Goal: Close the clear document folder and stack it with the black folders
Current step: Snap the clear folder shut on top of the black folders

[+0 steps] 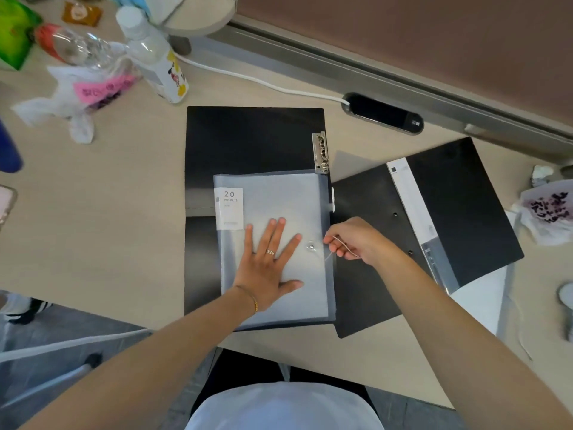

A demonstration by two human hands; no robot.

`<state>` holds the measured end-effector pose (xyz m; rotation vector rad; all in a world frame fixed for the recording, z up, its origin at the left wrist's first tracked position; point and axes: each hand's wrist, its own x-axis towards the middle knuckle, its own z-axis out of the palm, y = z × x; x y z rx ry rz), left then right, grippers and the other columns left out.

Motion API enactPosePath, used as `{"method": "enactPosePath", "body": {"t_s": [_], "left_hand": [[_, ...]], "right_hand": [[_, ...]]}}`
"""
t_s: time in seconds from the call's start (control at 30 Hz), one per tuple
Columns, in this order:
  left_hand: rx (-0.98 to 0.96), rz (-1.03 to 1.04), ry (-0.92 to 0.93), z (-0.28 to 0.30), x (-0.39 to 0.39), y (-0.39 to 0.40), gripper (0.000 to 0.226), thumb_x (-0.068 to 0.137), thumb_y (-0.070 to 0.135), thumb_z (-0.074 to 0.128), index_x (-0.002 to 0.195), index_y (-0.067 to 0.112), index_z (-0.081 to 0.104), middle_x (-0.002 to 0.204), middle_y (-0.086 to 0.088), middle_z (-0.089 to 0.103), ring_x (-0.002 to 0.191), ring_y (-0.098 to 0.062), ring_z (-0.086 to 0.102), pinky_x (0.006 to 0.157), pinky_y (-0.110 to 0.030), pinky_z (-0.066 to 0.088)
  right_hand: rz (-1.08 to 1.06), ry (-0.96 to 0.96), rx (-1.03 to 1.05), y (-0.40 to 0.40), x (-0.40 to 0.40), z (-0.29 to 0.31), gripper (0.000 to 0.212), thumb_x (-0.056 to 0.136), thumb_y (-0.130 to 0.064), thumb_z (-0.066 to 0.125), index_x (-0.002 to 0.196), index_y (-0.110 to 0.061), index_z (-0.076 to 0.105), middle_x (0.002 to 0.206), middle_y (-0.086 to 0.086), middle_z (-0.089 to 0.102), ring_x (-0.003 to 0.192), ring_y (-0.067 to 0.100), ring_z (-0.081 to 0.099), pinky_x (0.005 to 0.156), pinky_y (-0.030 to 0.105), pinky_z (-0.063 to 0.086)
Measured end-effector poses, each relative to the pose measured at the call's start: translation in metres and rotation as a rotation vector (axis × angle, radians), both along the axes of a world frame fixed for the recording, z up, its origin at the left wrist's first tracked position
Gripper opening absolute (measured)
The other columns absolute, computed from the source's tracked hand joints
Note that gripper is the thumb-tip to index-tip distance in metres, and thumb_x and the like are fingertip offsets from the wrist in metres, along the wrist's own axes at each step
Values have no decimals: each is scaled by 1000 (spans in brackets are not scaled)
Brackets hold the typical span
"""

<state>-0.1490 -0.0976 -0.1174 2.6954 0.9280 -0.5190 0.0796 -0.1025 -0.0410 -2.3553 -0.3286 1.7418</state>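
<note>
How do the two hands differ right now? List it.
The left hand lies flat, fingers spread, pressing the clear folder; the right hand is curled, pinching the thin string beside the button. The left wears a ring; none shows on the right. Both are bare and work on the same folder.

A pale wood-grain desk [102, 231] is seen from above under even, soft light. Along its far edge, well beyond the fingertips, a grey metal rail [372, 69] is fitted beneath a brown partition panel [418, 29]. A dark oval cable port [383, 113] is set into the desktop there. Grey flooring [46, 324] is visible below the near edge.
</note>
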Motion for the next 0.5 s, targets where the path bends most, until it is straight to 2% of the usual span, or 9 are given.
{"method": "enactPosePath", "body": {"t_s": [0.1, 0.2, 0.3, 0.37, 0.4, 0.5], "left_hand": [[-39, -47, -19, -4, 0, -15, 99, 89, 85, 18, 159, 28, -22, 164, -13, -35, 152, -35, -30, 122, -63, -3], [-44, -73, 4, -4, 3, -18, 99, 89, 85, 16, 157, 27, -25, 162, -13, -38, 151, -35, -33, 122, -62, -7], [-47, -81, 28, -2, 5, -15, 99, 89, 85, 15, 156, 26, -29, 160, -14, -42, 149, -34, -37, 121, -62, -11], [-70, -93, 42, -2, 5, -13, 101, 89, 84, 18, 154, 25, -33, 158, -15, -45, 147, -34, -40, 120, -62, -14], [-88, -99, 49, -2, 5, -12, 103, 89, 84, 20, 153, 24, -34, 157, -14, -46, 146, -34, -42, 120, -62, -14], [-108, -94, 54, -3, 5, -10, 110, 86, 85, 25, 153, 20, -34, 158, -12, -45, 147, -32, -41, 121, -61, -13]], "right_hand": [[19, -20, -40, -22, 3, 2, 21, 88, -16, 61, 87, -1, 75, 64, 6, 67, 55, 15, 57, 58, 25, 48], [-55, -65, 13, -22, 1, 0, 19, 91, -13, 60, 88, 0, 74, 71, 9, 69, 60, 17, 60, 60, 26, 51], [-47, -147, 63, -1, -15, -12, 18, 88, -6, 57, 77, 0, 70, 71, 12, 72, 56, 19, 62, 55, 26, 54], [63, -195, 56, 11, -33, -22, 18, 83, -4, 58, 70, -1, 71, 66, 11, 74, 49, 18, 64, 54, 26, 57], [149, -237, 56, 15, -42, -25, 16, 82, -6, 60, 73, -2, 72, 66, 9, 74, 51, 18, 66, 56, 27, 59], [406, -475, 96, 11, -64, -27, 19, 89, -17, 53, 94, -7, 68, 88, 8, 69, 83, 28, 68, 67, 32, 54]]}}
